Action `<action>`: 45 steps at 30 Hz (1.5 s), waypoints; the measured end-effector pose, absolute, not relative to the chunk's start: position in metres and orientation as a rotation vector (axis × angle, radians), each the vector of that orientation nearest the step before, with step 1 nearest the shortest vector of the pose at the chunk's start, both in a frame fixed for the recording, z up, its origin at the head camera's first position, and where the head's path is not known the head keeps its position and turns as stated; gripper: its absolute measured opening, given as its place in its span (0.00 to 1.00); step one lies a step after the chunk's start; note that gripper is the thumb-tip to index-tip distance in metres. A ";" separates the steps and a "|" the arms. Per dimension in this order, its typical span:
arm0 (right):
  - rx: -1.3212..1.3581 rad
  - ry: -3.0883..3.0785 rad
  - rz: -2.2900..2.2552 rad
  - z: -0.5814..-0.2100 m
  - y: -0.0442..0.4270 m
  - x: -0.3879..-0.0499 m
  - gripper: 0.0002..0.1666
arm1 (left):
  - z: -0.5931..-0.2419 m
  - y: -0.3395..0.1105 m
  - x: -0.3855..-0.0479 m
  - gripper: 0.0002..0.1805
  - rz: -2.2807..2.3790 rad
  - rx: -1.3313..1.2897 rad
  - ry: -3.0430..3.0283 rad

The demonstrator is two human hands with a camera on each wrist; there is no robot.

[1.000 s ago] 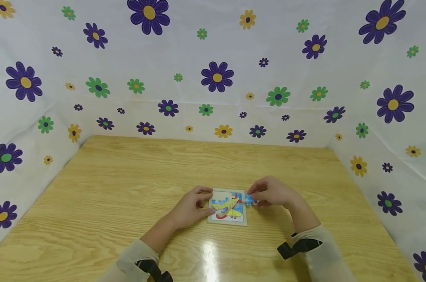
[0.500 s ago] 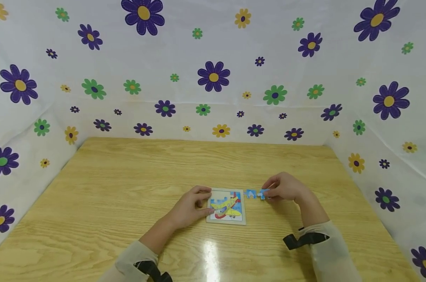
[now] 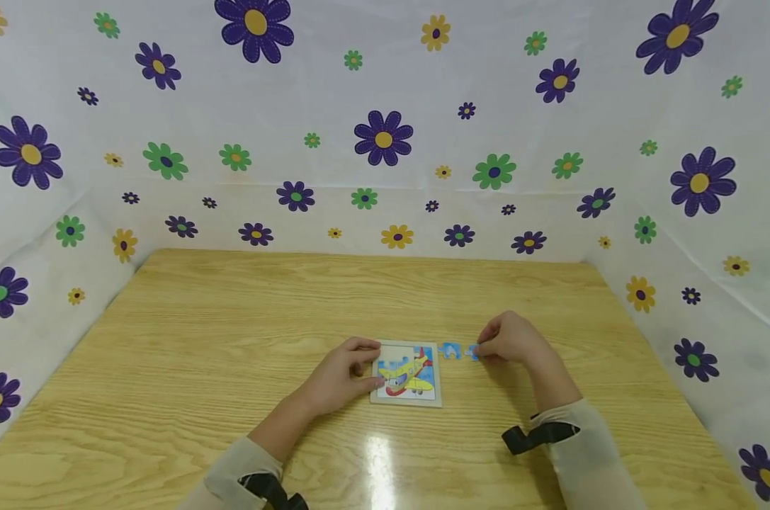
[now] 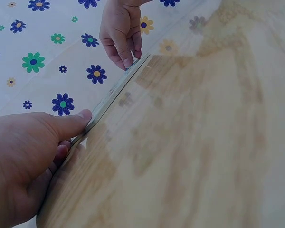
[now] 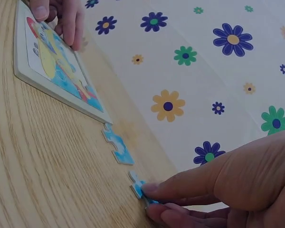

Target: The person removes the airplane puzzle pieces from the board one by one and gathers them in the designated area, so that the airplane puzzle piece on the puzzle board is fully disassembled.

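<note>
A small square jigsaw puzzle in a pale wooden tray (image 3: 438, 386) lies on the table, showing a yellow and red aeroplane. Bare tray shows at its upper left. My left hand (image 3: 343, 375) holds the tray's left edge, with the thumb on top in the left wrist view. A blue and white jigsaw piece (image 3: 450, 350) lies flat by the tray's upper right corner. Farther right, my right hand (image 3: 515, 343) pinches another blue jigsaw piece (image 5: 137, 187) between thumb and fingers, low at the table. Fingers hide part of that piece. A narrow gap separates the two pieces.
The wood-grain table (image 3: 282, 304) is bounded at the back and sides by white cloth (image 3: 321, 92) printed with flowers. A black strap (image 3: 540, 435) sits round the right sleeve, and another black strap (image 3: 273, 491) round the left sleeve.
My right hand has moved right from the tray's edge, and the two blue pieces now show apart. The left hand stays on the tray. The head view has shifted slightly.
</note>
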State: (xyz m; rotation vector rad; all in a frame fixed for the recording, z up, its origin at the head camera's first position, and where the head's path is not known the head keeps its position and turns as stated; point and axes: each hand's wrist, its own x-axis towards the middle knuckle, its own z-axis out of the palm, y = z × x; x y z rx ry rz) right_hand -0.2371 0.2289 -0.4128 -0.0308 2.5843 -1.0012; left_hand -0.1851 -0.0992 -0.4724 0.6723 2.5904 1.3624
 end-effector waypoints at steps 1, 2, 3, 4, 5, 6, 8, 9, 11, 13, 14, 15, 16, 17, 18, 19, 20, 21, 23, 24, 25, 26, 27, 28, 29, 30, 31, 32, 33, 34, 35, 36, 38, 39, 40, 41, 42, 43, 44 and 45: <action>-0.025 2.574 -1.016 -0.413 0.229 -0.237 0.10 | -0.472 -0.099 -0.185 0.29 1.362 0.671 2.589; -0.031 2.563 -1.026 -0.413 0.229 -0.238 0.10 | -0.472 -0.099 -0.185 0.29 1.364 0.670 2.588; -0.032 2.555 -1.032 -0.413 0.230 -0.238 0.10 | -0.472 -0.099 -0.185 0.29 1.368 0.665 2.587; -0.033 2.549 -1.039 -0.413 0.230 -0.238 0.11 | -0.473 -0.099 -0.185 0.29 1.372 0.665 2.587; -0.035 2.541 -1.050 -0.412 0.231 -0.238 0.11 | -0.473 -0.099 -0.184 0.29 1.377 0.666 2.587; -0.035 2.537 -1.057 -0.411 0.231 -0.238 0.11 | -0.472 -0.099 -0.184 0.29 1.383 0.666 2.587; -0.034 2.536 -1.072 -0.410 0.231 -0.238 0.12 | -0.472 -0.100 -0.184 0.29 1.382 0.670 2.588; -0.033 2.544 -1.076 -0.409 0.230 -0.238 0.12 | -0.472 -0.100 -0.184 0.29 1.381 0.669 2.585; -0.049 2.556 -1.085 -0.408 0.228 -0.237 0.13 | -0.472 -0.101 -0.185 0.29 1.372 0.672 2.586; -0.088 2.546 -1.114 -0.408 0.224 -0.238 0.14 | -0.472 -0.101 -0.185 0.29 1.363 0.670 2.585; -0.104 2.536 -1.132 -0.409 0.222 -0.238 0.14 | -0.472 -0.102 -0.186 0.29 1.364 0.668 2.582; -0.130 2.518 -1.155 -0.409 0.219 -0.239 0.14 | -0.472 -0.102 -0.186 0.29 1.365 0.668 2.581; -0.150 2.493 -1.186 -0.410 0.216 -0.239 0.14 | -0.472 -0.102 -0.186 0.29 1.368 0.671 2.580; -0.174 2.465 -1.213 -0.411 0.213 -0.239 0.14 | -0.472 -0.102 -0.186 0.29 1.370 0.674 2.578; -0.188 2.436 -1.241 -0.412 0.209 -0.239 0.14 | -0.472 -0.102 -0.186 0.29 1.373 0.678 2.577; -0.211 2.414 -1.256 -0.414 0.206 -0.239 0.15 | -0.472 -0.102 -0.186 0.29 1.375 0.680 2.575; -0.226 2.398 -1.269 -0.415 0.202 -0.238 0.15 | -0.472 -0.101 -0.186 0.29 1.381 0.684 2.572; -0.246 2.382 -1.279 -0.417 0.198 -0.237 0.15 | -0.471 -0.101 -0.186 0.29 1.382 0.686 2.571; -0.286 2.355 -1.286 -0.421 0.191 -0.235 0.15 | -0.471 -0.101 -0.186 0.29 1.386 0.693 2.566; -0.313 2.343 -1.283 -0.423 0.187 -0.234 0.15 | -0.471 -0.101 -0.186 0.29 1.386 0.691 2.562; -0.343 2.332 -1.278 -0.425 0.184 -0.233 0.15 | -0.472 -0.101 -0.186 0.29 1.386 0.693 2.562; -0.364 2.323 -1.274 -0.427 0.180 -0.232 0.14 | -0.472 -0.100 -0.186 0.29 1.384 0.693 2.562; -0.383 2.316 -1.270 -0.429 0.177 -0.230 0.14 | -0.472 -0.100 -0.186 0.29 1.381 0.699 2.564; -0.405 2.310 -1.264 -0.431 0.173 -0.229 0.14 | -0.472 -0.100 -0.186 0.29 1.381 0.697 2.561; -0.426 2.308 -1.257 -0.432 0.171 -0.228 0.13 | -0.471 -0.100 -0.186 0.29 1.380 0.696 2.561; -0.445 2.315 -1.247 -0.433 0.168 -0.226 0.13 | -0.471 -0.099 -0.186 0.29 1.380 0.689 2.557; -0.459 2.327 -1.236 -0.434 0.165 -0.225 0.12 | -0.471 -0.099 -0.186 0.29 1.382 0.687 2.557; -0.482 2.348 -1.220 -0.434 0.163 -0.224 0.12 | -0.470 -0.099 -0.186 0.29 1.382 0.682 2.555; -0.508 2.380 -1.192 -0.434 0.162 -0.222 0.11 | -0.470 -0.099 -0.185 0.29 1.382 0.681 2.555; -0.540 2.412 -1.164 -0.433 0.160 -0.221 0.11 | -0.470 -0.099 -0.185 0.29 1.383 0.673 2.553; -0.576 2.459 -1.121 -0.433 0.159 -0.220 0.10 | -0.470 -0.099 -0.185 0.29 1.383 0.676 2.558; -0.614 2.506 -1.073 -0.432 0.157 -0.219 0.10 | -0.470 -0.099 -0.185 0.29 1.382 0.678 2.562; -0.684 2.585 -0.976 -0.431 0.155 -0.218 0.09 | -0.470 -0.100 -0.185 0.29 1.384 0.683 2.566; -0.706 2.619 -0.933 -0.430 0.155 -0.218 0.08 | -0.470 -0.100 -0.185 0.29 1.386 0.687 2.567; -0.720 2.643 -0.900 -0.430 0.154 -0.218 0.07 | -0.470 -0.100 -0.185 0.29 1.388 0.690 2.567; -0.723 2.661 -0.876 -0.430 0.154 -0.218 0.06 | -0.470 -0.100 -0.185 0.29 1.388 0.695 2.567; -0.722 2.664 -0.870 -0.430 0.153 -0.218 0.05 | -0.470 -0.101 -0.185 0.29 1.388 0.695 2.566; -0.715 2.665 -0.871 -0.430 0.153 -0.217 0.04 | -0.470 -0.100 -0.185 0.29 1.389 0.696 2.567; -0.711 2.668 -0.874 -0.430 0.152 -0.217 0.04 | -0.471 -0.100 -0.185 0.29 1.390 0.693 2.569; -0.709 2.671 -0.875 -0.429 0.152 -0.216 0.04 | -0.471 -0.100 -0.184 0.29 1.389 0.688 2.572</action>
